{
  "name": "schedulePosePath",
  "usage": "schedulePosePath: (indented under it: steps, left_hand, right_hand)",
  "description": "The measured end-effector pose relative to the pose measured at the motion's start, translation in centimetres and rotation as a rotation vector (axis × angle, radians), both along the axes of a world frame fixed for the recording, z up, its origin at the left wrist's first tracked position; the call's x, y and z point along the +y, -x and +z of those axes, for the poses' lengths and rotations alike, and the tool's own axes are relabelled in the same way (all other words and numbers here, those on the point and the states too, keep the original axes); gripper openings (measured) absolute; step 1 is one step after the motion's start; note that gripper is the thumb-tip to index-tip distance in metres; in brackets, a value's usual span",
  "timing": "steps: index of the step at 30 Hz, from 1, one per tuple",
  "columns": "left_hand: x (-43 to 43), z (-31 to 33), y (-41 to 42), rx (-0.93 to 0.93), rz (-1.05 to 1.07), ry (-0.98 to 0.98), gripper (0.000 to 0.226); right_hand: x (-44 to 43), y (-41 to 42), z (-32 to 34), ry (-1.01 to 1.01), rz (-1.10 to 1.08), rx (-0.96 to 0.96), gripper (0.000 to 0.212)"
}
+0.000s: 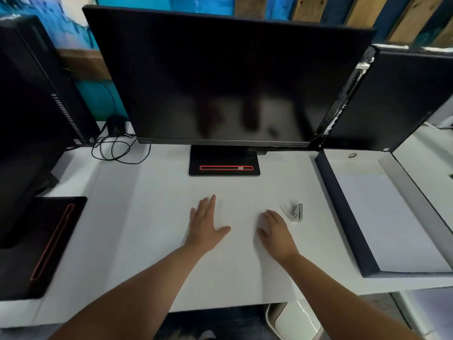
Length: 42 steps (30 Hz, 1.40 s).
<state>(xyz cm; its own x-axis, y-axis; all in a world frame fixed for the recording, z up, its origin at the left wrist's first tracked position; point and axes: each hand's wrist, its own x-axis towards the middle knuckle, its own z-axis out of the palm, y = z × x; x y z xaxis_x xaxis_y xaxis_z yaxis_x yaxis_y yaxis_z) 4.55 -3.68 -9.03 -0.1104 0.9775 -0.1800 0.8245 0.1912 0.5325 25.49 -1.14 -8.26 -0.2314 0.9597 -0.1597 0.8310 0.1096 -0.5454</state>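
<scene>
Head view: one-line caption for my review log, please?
Left hand lies flat and right hand rests beside a small metal bracket on a white desk before a dark monitor.

- We see a small silver metal bracket (300, 212) lying flat on the white desk (152, 217) — right of centre, nearside.
- Tiny screws (294, 216) cluster against its left edge.

One view only: head-worn, wide-angle, above the near edge of the desk (152, 217), facing forward and down. Close below, mid-frame: left hand (204, 223), right hand (275, 233). The monitor (220, 82) fills the far side.
</scene>
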Motion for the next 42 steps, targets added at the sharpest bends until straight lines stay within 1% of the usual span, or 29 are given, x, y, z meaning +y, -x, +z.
schedulePosePath:
  steps: [2, 6, 8, 11, 14, 18, 20, 22, 25, 29, 33, 37, 40, 42]
  left_hand:
    - [0.0, -0.1, 0.2, -0.014, -0.014, 0.014, 0.098]
    - [0.0, 0.0, 0.3, 0.0, -0.057, 0.031, 0.101]
    - [0.1, 0.4, 0.4, -0.039, -0.054, 0.044, 0.101]
    - [0.0, 1.2, 0.3, -0.095, -0.044, 0.062, 0.1]
    - [-0.1, 1.9, 0.3, -0.176, -0.012, 0.1, 0.098]
    - [0.2, 1.0, 0.9, -0.268, 0.037, 0.112, 0.097]
    - [0.2, 0.9, 1.0, -0.294, 0.054, 0.113, 0.095]
    - [0.3, 1.0, 0.8, -0.272, 0.071, 0.082, 0.088]
    - [0.3, 0.9, 0.5, -0.145, 0.059, -0.031, 0.073]
    - [0.2, 0.5, 0.2, -0.09, 0.054, -0.097, 0.06]
    - [0.4, 0.2, 0.2, -0.028, 0.014, -0.088, 0.058]
    - [0.8, 0.1, 0.2, -0.028, 0.017, -0.068, 0.057]
    - [1.0, 0.1, 0.3, -0.031, 0.023, -0.056, 0.057]
    - [1.1, 0.1, 0.3, -0.03, 0.024, -0.05, 0.057]
  right_hand:
    - [-0.1, 0.0, -0.3, -0.02, -0.012, -0.005, 0.049]
    - [-0.6, 0.8, -0.5, -0.027, 0.009, -0.094, 0.053]
    - [-0.5, 1.1, -0.6, -0.018, 0.016, -0.13, 0.054]
    - [0.1, 1.2, -0.5, 0.001, -0.001, -0.114, 0.058]
    - [1.1, 0.8, -0.2, 0.02, -0.052, -0.056, 0.066]
    - [2.3, -0.2, 0.0, 0.076, -0.105, -0.038, 0.086]
    - [2.6, -0.7, 0.1, 0.088, -0.113, -0.052, 0.093]
    - [2.9, -1.0, 0.1, 0.084, -0.104, -0.064, 0.097]
    - [3.3, -1.1, 0.1, 0.086, -0.089, -0.068, 0.094]
    - [3.9, -1.0, 0.1, 0.072, -0.068, -0.101, 0.082]
    - [4.0, -0.8, -0.2, 0.055, 0.0, -0.142, 0.074]
    - [2.8, -0.1, -0.8, 0.02, 0.102, -0.147, 0.07]
    - [1.9, 0.5, -1.0, -0.029, 0.24, -0.133, 0.062]
    - [1.8, 0.7, -0.9, -0.08, 0.313, -0.079, 0.054]
